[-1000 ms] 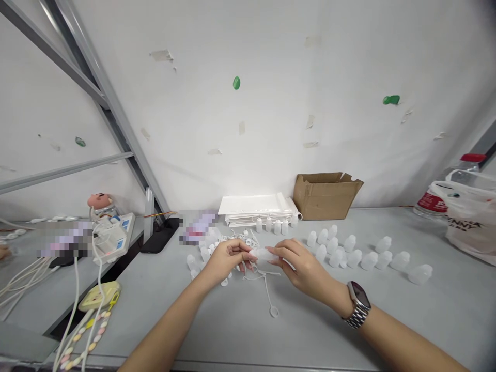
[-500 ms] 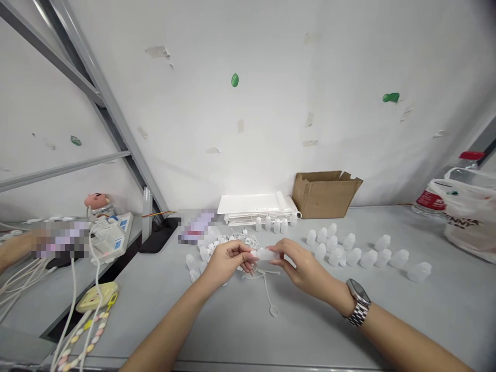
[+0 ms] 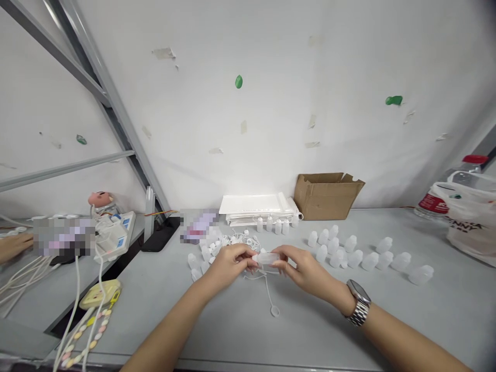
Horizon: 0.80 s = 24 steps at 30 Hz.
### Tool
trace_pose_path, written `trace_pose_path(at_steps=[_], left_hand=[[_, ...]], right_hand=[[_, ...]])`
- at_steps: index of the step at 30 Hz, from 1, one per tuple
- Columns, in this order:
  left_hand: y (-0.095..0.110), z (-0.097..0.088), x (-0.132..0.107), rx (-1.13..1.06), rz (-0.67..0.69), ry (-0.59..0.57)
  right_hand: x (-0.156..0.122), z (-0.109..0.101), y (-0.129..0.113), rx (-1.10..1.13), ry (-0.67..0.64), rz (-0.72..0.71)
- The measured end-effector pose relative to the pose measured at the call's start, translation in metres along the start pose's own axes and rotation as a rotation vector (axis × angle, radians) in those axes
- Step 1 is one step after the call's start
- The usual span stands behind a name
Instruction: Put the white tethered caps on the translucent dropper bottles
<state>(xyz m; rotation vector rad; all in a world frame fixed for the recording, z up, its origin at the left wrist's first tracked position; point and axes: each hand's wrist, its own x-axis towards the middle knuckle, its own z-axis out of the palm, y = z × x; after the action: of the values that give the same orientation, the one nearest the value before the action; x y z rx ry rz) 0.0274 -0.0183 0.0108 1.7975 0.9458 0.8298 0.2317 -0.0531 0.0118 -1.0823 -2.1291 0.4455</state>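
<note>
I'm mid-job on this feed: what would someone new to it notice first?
Probably the translucent small bottle held sideways between the left hand and the right hand, near the middle of the view. Next, the loose group of similar bottles on the grey desk, to the right. Behind them, the brown cardboard box stands out against the pale wall.

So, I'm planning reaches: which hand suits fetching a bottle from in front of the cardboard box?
Probably the right hand: it's nearer those bottles, while the left hand is at the farther end of the held bottle.
</note>
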Motion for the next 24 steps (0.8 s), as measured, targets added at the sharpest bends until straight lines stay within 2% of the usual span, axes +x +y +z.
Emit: trace_pose_path(at_steps=[3, 5, 7, 10, 15, 19, 24], left_hand=[[0.0027, 0.0024, -0.0023, 0.177, 0.097, -0.011], [0.0037, 0.0036, -0.0028, 0.232, 0.132, -0.002], [0.0035, 0.0042, -0.0022, 0.224, 0.118, 0.031], [0.0019, 0.0048, -0.0008, 0.139, 0.059, 0.065], [-0.0019, 0.0075, -0.0001, 0.006, -0.010, 0.052], [-0.0026, 0.0081, 0.0013, -0.137, -0.086, 0.042], [-0.0001, 0.0056, 0.0037, -0.269, -0.136, -0.038]], right_hand=[[0.0029, 0.0037, 0.0004, 0.209, -0.045, 0.290], [0.0055, 0.0063, 0.0025, 0.303, -0.029, 0.387], [0.0074, 0.0074, 0.0042, 0.358, -0.036, 0.409], [0.0072, 0.0054, 0.0043, 0.334, -0.043, 0.327], [0.0012, 0.0009, 0.0029, 0.118, 0.036, 0.072], [-0.0014, 0.0007, 0.0046, 0.066, 0.066, -0.120], [-0.0014, -0.0022, 0.0048, 0.070, 0.064, -0.220]])
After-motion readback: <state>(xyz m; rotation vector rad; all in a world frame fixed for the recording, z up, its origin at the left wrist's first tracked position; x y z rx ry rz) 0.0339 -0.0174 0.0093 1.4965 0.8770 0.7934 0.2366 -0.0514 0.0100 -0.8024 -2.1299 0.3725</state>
